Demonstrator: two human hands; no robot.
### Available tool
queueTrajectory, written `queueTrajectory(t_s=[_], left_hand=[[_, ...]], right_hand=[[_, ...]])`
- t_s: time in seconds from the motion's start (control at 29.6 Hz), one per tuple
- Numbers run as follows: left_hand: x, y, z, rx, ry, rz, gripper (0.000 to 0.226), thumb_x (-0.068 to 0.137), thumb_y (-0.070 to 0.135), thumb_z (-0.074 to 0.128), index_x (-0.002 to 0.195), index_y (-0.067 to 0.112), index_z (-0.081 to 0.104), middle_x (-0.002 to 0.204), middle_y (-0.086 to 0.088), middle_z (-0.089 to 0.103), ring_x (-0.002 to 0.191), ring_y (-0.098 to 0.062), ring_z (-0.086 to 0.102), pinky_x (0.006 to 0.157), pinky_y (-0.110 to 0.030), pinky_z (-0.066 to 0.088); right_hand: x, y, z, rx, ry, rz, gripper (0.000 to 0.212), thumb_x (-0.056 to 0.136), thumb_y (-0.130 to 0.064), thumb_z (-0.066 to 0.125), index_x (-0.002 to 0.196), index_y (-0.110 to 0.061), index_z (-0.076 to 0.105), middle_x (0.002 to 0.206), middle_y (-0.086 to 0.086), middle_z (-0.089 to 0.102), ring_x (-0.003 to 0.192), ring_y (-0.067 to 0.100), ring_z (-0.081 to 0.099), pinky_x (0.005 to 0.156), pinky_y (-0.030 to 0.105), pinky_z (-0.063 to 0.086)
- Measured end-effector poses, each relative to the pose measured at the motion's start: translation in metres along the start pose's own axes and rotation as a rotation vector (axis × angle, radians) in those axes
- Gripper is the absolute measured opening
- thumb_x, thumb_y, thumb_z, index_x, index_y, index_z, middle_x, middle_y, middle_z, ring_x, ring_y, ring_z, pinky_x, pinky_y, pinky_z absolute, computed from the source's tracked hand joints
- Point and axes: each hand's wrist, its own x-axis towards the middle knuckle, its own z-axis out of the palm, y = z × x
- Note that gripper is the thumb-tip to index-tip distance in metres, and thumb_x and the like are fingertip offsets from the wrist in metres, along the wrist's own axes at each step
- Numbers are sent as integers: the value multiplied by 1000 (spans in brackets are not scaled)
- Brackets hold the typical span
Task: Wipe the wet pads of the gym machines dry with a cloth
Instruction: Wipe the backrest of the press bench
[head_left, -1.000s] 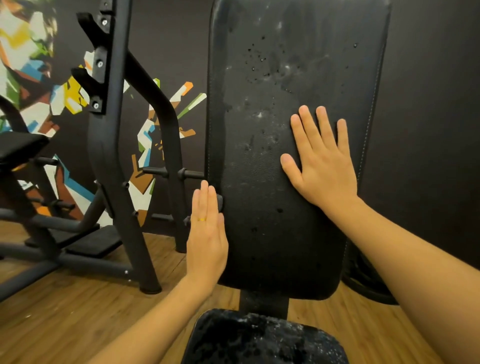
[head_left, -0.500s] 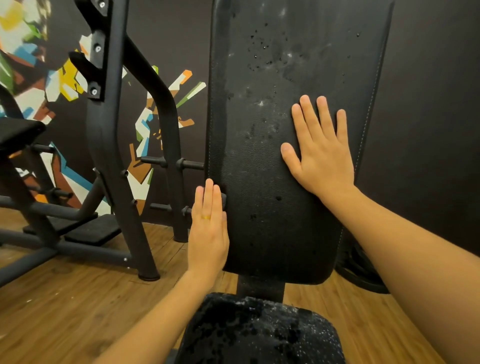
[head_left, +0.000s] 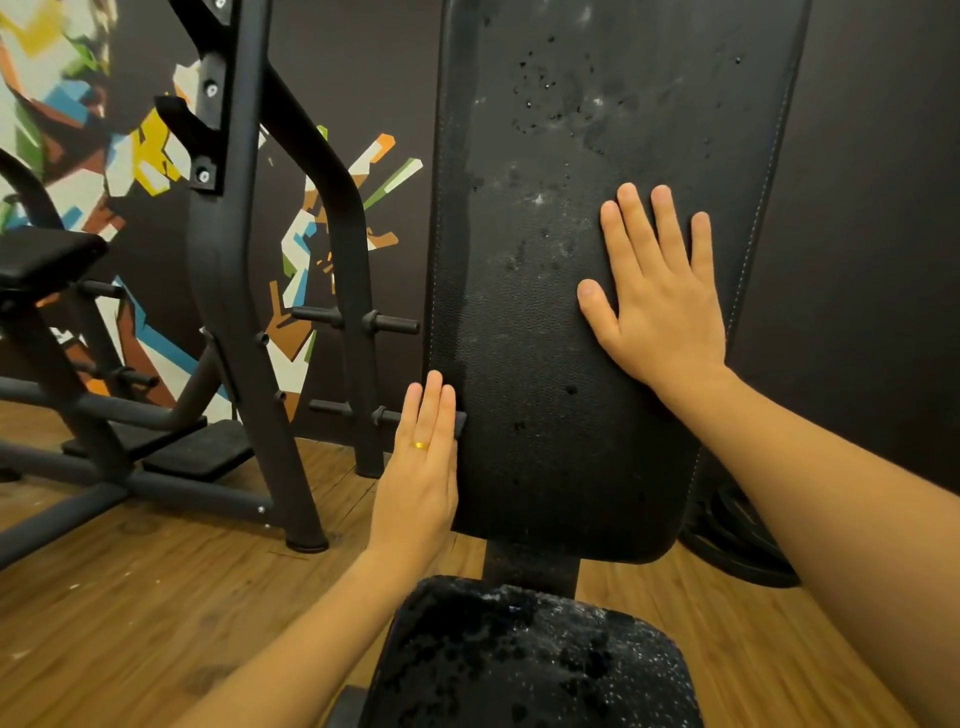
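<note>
As I look down through the head view, the tall black back pad stands upright at twelve o'clock, speckled with droplets and pale wet smears, mostly across its upper half. My right hand lies flat on it toward two o'clock, palm against the vinyl, its fingers straight and slightly spread, thumb out to the side; it holds nothing. My left hand stands on edge along the pad's left border at about eight o'clock, fingers straight and pressed together, pointing up, a gold ring on one of them; it also holds nothing. At six o'clock, just below the back pad, the seat pad glistens with water. A black machine frame rises at ten o'clock from the wooden floor, before a painted wall. A weight plate rests on the floor at four o'clock.
</note>
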Motion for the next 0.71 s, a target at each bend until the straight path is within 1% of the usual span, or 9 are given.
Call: queueTrajectory(t_s=[0.14,0.2,0.3,0.37,0.41,0.47,0.51,0.64,0.71], left_hand=[[-27,2,14,-71,39,-8,60,105,15,33,160,13,7,170,5,-1,157,-24,2,124,-20,6],[-40,-5,18,-14,2,50,65,103,15,35,161,15,4,170,2,-1,157,-25,3,125,-23,6],[-48,-24,15,121,-64,200,77,99,10,43,162,16,-1,171,-3,-2,156,-28,5,126,-37,12],[-43,-39,5,194,-125,339,86,93,2,49,162,15,0,171,-4,-2,156,-27,4,127,-40,8],[-38,-47,-2,239,-160,429,85,92,-1,48,162,14,2,170,-4,-2,157,-26,3,127,-38,4],[-26,-59,-15,321,-223,629,69,98,0,33,161,12,10,170,-5,-2,157,-24,1,127,-37,1],[-19,-63,-21,348,-256,726,61,101,3,28,160,10,13,170,-6,-1,156,-24,2,127,-37,1],[7,-65,-31,443,-432,1188,54,107,7,19,161,7,14,169,-8,10,156,-24,11,127,-41,7],[20,-63,-34,457,-487,1296,51,109,9,17,160,8,17,168,-9,14,155,-24,15,126,-41,13]], right_hand=[[0,0,1,4,4,-1,72,105,-52,28,163,-14,10,171,6,4,157,28,-1,126,53,1],[0,0,1,6,10,-3,72,105,-52,28,163,-14,10,171,6,5,157,28,-1,126,53,1],[0,0,1,5,16,-3,71,105,-51,28,163,-13,11,171,6,5,157,28,-1,126,53,1],[0,0,0,6,11,-3,71,105,-51,28,163,-14,10,171,6,5,157,28,-1,126,53,1],[0,0,0,4,9,-5,71,105,-51,27,163,-14,9,171,6,5,157,28,-1,126,53,1],[0,0,0,2,6,-9,71,105,-52,27,163,-14,9,171,6,4,157,28,-1,126,54,1],[0,0,0,1,6,-10,71,105,-52,27,163,-14,9,171,6,5,157,29,-1,126,54,1],[0,1,0,-3,15,-17,71,105,-51,26,163,-13,10,171,7,6,157,30,0,126,55,2],[0,1,0,-5,18,-20,71,105,-51,26,162,-13,10,170,7,6,157,30,1,126,55,2]])
